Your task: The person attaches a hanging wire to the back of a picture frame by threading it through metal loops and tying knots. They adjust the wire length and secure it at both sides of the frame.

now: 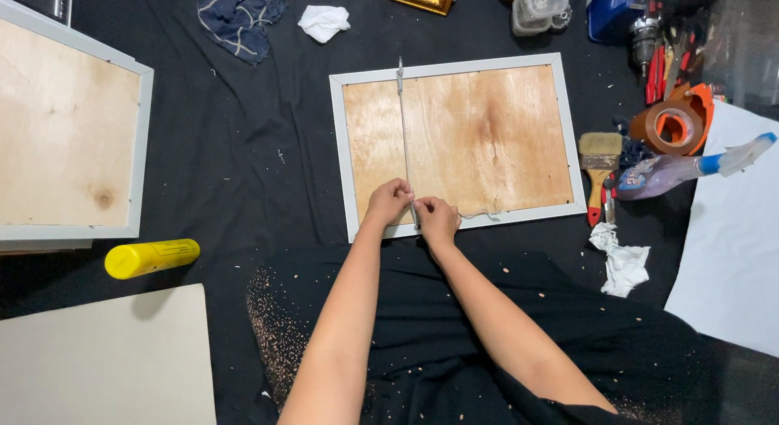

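Both my left hand (389,201) and right hand (436,216) pinch the cord (403,125) at the frame (568,125)'s near edge; best keep it taut.

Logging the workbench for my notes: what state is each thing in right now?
White-framed plywood-backed picture frame: lying back up.
Grey cord: stretched taut across it.
Left hand, right hand: pinching the cord.
Yellow cylindrical bottle: on its side.
Brown tape roll: lying flat.

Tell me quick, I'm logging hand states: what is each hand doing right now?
Left hand: closed, pinching the string at the frame's lower edge.
Right hand: closed, grip on the same string's loose end.
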